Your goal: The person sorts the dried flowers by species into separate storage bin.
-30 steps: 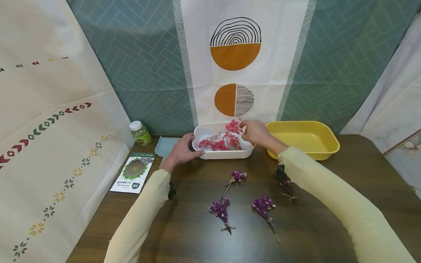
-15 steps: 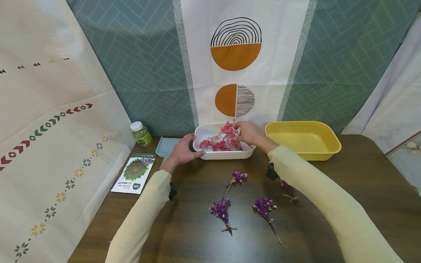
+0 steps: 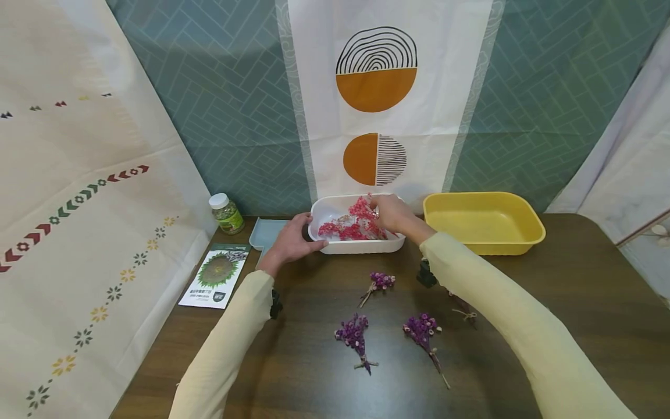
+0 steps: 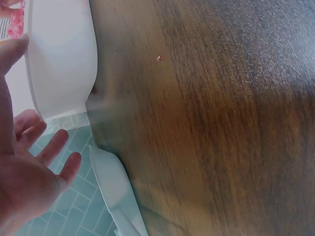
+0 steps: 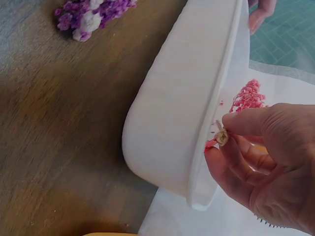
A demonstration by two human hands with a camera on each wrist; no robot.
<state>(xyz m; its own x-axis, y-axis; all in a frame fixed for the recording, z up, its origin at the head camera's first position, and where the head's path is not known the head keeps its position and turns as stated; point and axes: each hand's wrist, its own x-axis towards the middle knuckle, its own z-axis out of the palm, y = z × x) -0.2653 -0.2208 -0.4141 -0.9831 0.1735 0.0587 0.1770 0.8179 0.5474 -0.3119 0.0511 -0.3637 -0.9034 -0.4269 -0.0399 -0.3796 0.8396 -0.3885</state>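
My left hand holds the left end of a white plastic basin, thumb on the near rim and fingers at the end wall. In the right wrist view, my right hand pinches the twine-tied stems of a pink dried flower bunch between thumb and fingers. In the head view, that bunch hangs just inside the basin, towards its back right. More pink dried flowers lie on the basin's floor beneath it, and their edges blend together.
Several purple dried flower bunches lie on the dark wooden table, one partly hidden by my right sleeve. A yellow basin stands on the right. To the left are a lidded jar, a seed packet and a pale blue dustpan-like piece.
My right hand has moved left and slightly down with the pink flower bunch, further over the white basin. The left hand has stayed on the basin's end.
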